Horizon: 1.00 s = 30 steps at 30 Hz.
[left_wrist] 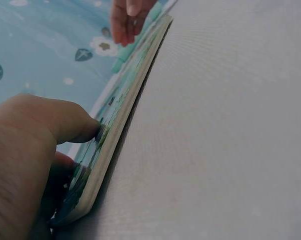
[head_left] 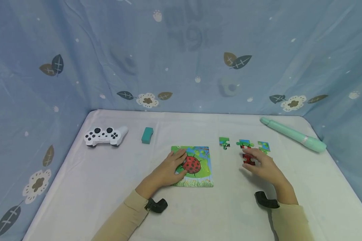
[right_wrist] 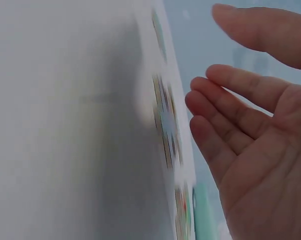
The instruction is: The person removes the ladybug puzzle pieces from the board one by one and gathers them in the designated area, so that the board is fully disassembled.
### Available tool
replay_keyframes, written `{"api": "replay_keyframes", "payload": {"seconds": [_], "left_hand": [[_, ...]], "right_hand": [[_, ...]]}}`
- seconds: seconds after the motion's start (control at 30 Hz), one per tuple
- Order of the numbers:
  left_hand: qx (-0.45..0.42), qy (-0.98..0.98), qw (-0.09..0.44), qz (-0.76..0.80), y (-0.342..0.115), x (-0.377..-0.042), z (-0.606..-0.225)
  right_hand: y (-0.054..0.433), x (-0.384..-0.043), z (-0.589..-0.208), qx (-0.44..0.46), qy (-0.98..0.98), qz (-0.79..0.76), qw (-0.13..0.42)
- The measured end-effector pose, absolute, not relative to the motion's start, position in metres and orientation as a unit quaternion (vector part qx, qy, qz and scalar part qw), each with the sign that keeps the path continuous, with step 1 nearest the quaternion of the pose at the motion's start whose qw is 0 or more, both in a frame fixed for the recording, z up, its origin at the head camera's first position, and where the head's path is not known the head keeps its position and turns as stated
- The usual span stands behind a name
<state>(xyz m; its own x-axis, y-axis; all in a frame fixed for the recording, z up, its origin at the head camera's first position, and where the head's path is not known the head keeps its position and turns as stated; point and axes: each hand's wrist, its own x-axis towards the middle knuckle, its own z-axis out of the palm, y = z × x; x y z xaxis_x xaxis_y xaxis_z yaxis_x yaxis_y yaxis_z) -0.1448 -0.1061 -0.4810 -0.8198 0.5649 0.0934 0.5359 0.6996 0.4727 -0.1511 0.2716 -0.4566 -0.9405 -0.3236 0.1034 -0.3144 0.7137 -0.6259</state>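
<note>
My left hand point(head_left: 168, 170) rests on the left part of a square wooden ladybug puzzle board point(head_left: 202, 179), fingers spread over the picture. In the left wrist view the thumb point(left_wrist: 75, 122) touches the board's top near its pale edge. My right hand point(head_left: 266, 169) hovers over loose jigsaw pieces, thumb apart from the fingers and nothing held. A red and black piece point(head_left: 249, 160) shows between its thumb and fingers. Above that is a blue, green and red piece point(head_left: 244, 143); to the left lies a green piece point(head_left: 224, 141), to the right a blue-green one point(head_left: 263, 146), partly covered.
A white game controller point(head_left: 104, 136) lies at the far left of the white-covered table point(head_left: 193, 214). Between it and the board is a small teal block point(head_left: 147, 135). A mint-green tubular object point(head_left: 292, 134) lies at the back right. Blue patterned cloth point(head_left: 184, 67) hangs behind.
</note>
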Motion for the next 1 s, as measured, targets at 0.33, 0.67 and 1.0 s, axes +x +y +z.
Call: {"api": "replay_keyframes", "payload": {"seconds": [0.33, 0.67, 1.0], "left_hand": [[0.284, 0.906, 0.085, 0.303, -0.117, -0.15, -0.479], [0.287, 0.911, 0.065, 0.288, -0.146, -0.144, -0.484], [0.3, 0.913, 0.057, 0.269, -0.148, -0.145, -0.486]], "right_hand": [[0.202, -0.147, -0.454, -0.278, 0.884, -0.373, 0.044], [0.125, -0.151, -0.447, -0.351, 0.857, -0.36, 0.109], [0.084, -0.156, -0.462, -0.328, 0.882, -0.326, 0.085]]}}
